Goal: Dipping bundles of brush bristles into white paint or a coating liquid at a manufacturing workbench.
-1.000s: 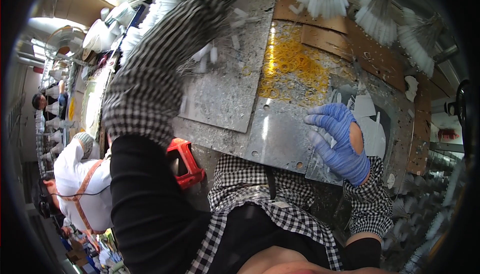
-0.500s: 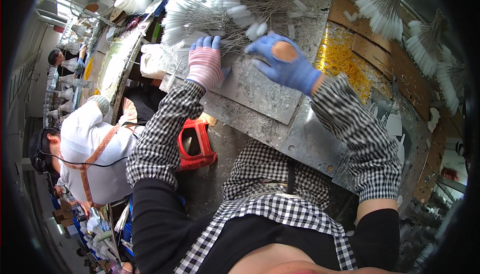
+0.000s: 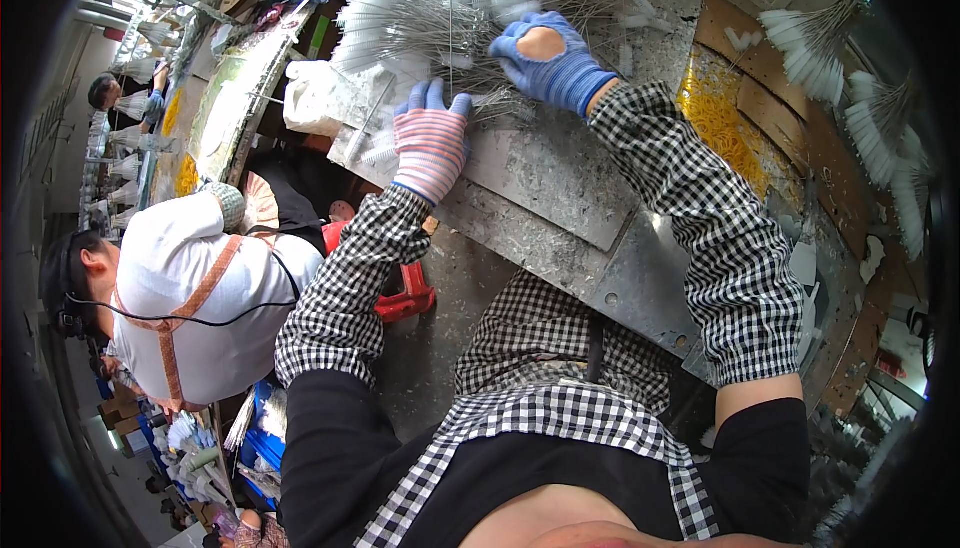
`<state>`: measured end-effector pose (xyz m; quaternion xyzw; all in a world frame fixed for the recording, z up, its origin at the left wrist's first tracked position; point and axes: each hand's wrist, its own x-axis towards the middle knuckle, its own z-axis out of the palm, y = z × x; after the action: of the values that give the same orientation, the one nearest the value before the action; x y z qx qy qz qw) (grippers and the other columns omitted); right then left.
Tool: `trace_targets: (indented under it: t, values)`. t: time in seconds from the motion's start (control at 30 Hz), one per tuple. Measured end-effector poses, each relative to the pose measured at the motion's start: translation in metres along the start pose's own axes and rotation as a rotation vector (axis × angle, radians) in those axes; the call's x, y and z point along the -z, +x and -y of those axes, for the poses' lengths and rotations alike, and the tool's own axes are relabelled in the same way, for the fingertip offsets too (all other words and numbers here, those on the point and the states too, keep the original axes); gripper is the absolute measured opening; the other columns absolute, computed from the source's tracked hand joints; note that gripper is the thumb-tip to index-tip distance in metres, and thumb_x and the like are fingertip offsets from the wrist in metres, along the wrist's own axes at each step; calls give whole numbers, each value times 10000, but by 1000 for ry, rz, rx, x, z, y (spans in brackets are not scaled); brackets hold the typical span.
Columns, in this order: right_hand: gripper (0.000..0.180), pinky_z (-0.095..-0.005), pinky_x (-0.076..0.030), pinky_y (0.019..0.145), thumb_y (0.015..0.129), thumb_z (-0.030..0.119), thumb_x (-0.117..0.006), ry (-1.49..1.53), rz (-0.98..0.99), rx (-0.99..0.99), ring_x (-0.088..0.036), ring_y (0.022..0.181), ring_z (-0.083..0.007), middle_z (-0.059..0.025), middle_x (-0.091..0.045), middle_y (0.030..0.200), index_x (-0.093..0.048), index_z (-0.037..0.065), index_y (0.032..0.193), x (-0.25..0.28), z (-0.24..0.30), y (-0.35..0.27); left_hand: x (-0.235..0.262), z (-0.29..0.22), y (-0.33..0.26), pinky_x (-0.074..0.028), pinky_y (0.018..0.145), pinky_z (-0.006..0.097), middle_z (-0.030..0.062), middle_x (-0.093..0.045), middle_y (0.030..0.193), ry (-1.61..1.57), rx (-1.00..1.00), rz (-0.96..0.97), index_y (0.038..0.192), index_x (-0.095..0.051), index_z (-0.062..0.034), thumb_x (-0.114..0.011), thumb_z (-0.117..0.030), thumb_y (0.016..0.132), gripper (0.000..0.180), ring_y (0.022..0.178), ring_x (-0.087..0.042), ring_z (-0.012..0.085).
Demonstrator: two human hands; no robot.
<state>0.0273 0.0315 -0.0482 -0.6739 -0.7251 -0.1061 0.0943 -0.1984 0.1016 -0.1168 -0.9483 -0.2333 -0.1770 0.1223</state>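
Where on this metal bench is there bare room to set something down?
Free: the metal sheet between the left hand and the checked right sleeve, plus its near edge. Crowded: the pile of white-tipped wire brushes under both hands; the right hand rests on it.

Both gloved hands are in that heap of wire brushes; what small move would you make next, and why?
Probably close the left hand on a few brushes and draw them back: its fingertips already touch the brush pile, and the right hand rests on the stems beside it.

Bright daylight, heavy fisheye edge warping
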Motion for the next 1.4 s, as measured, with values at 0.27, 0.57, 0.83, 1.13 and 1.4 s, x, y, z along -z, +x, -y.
trace_targets:
  t: [0.27, 0.57, 0.83, 1.13, 1.4]
  values:
    - [346, -419, -531, 932, 963, 411, -611, 219, -77, 74, -673, 1024, -286, -91, -703, 1012, -769, 120, 1062, -27, 41, 60, -6, 2, 54, -394, 1102, 548, 133, -618, 1387, 97, 20, 331, 1369, -564, -151, -637, -300, 852, 543, 1302, -567, 318]
    - [272, -382, -532, 967, 879, 252, -739, 152, 4, -200, -649, 1116, -256, -52, -680, 1235, -748, 136, 1124, -38, -17, 89, 11, -50, -24, -334, 1078, 579, 46, -611, 993, 162, 53, 123, 1379, -528, -295, -496, -199, 940, 450, 1004, -602, 275]
    - [208, -423, -512, 955, 914, 165, -630, -270, 21, 242, -635, 1132, -214, 11, -693, 1133, -741, 213, 1083, -31, 3, 63, 46, -30, -9, -482, 1043, 468, 125, -556, 1257, -207, -93, 339, 1582, -350, -135, -631, -82, 853, 784, 1055, -639, 334]
    - [196, -426, -525, 905, 900, 241, -623, -32, 180, 181, -693, 1064, -270, -29, -743, 1009, -757, 204, 1039, -14, 15, 64, 46, -22, 57, -366, 1157, 499, 232, -618, 1339, 109, -49, 541, 1392, -544, -79, -760, -257, 708, 739, 1364, -507, 390]
    - [132, -409, -531, 821, 938, 272, -633, -298, 214, 84, -728, 893, -259, -38, -733, 918, -702, 216, 1035, -41, 35, 82, 24, -36, 14, -469, 1041, 453, 190, -651, 1221, -19, 74, 310, 1269, -596, -41, -799, -199, 681, 642, 1206, -588, 371]
